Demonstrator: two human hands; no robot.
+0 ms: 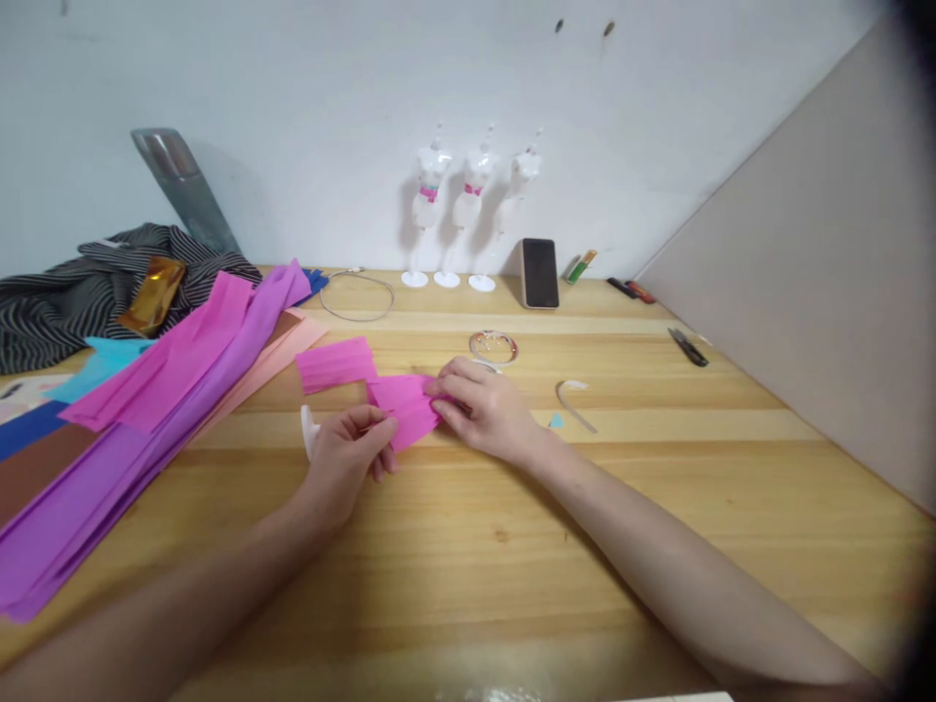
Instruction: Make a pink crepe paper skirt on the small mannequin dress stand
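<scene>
A piece of bright pink crepe paper [410, 409] is stretched between my two hands, just over the table. My left hand [351, 444] pinches its near left edge between thumb and fingers. At its right side, my right hand [483, 405] is closed on the paper, which bunches into folds at the fingertips. Another pink crepe paper strip [334, 365] lies flat just behind and to the left. Beside my left hand stands a small white object [308, 429], partly hidden, its kind unclear.
Long purple and pink crepe sheets [219, 361] cover the left side, near a striped cloth [51, 292] and a bottle [182, 190]. Three white mini mannequins [479, 210] stand at the wall beside a phone [539, 273]. A bead dish [493, 346], curled strip [574, 405] and thread snips [687, 346] lie rightward.
</scene>
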